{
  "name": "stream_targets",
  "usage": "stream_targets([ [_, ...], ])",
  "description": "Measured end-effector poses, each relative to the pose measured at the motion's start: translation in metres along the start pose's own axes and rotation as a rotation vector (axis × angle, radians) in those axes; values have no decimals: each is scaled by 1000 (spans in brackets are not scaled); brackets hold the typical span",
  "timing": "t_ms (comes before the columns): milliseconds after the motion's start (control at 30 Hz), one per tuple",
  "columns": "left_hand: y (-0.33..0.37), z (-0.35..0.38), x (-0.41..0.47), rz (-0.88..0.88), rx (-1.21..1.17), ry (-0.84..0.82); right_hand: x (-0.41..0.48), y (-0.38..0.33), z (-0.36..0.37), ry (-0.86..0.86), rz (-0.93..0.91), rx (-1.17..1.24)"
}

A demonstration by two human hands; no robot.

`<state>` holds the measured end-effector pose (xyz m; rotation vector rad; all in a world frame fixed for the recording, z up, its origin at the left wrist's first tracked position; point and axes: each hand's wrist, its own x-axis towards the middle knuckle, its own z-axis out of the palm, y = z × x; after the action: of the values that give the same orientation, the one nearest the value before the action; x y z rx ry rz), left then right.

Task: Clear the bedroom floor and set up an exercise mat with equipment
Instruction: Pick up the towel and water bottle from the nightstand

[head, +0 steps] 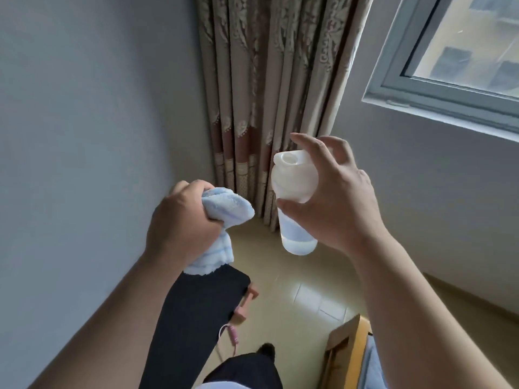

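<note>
Left hand [182, 220] clenches a towel [224, 204]; right hand [337, 197] curls fingers round a bottle [295, 192]. Both are probably bound for the mat [191, 310] below, near left, dumbbell [247, 304] beside it.

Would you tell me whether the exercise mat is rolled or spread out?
Spread out: the exercise mat lies flat on the floor along the wall; near end out of view.
</note>
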<state>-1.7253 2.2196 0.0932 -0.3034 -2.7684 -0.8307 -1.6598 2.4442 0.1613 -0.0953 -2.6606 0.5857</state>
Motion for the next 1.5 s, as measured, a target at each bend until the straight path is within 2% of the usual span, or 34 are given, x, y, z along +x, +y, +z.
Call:
stream_targets([
  [167,-11,56,104,-190,-113,-37,116,42,46,-61,-111,-2],
  [333,-44,109,215,-342,-180,5,244,62,101,-185,-308,-96],
  [500,-83,130,288,-460,5,87,354,59,154,-294,-439,-142],
  [700,-127,142,324,-658,8,225,448,35,259,-485,-611,-105],
  [1000,-214,235,351,-1089,27,334,514,-11,478,-887,-1077,-31],
  [1067,-219,261,355,-1267,-13,347,514,-17,525,-1003,-1230,-89],
  [1133,-219,282,361,-1376,-16,356,514,-23,558,-1031,-1325,-128],
  [1333,-207,344,360,-1593,-87,275,484,2,618,-1152,-1458,-197],
  [1500,-224,434,346,-1739,-219,257,464,60,688,-1252,-1352,-248],
])
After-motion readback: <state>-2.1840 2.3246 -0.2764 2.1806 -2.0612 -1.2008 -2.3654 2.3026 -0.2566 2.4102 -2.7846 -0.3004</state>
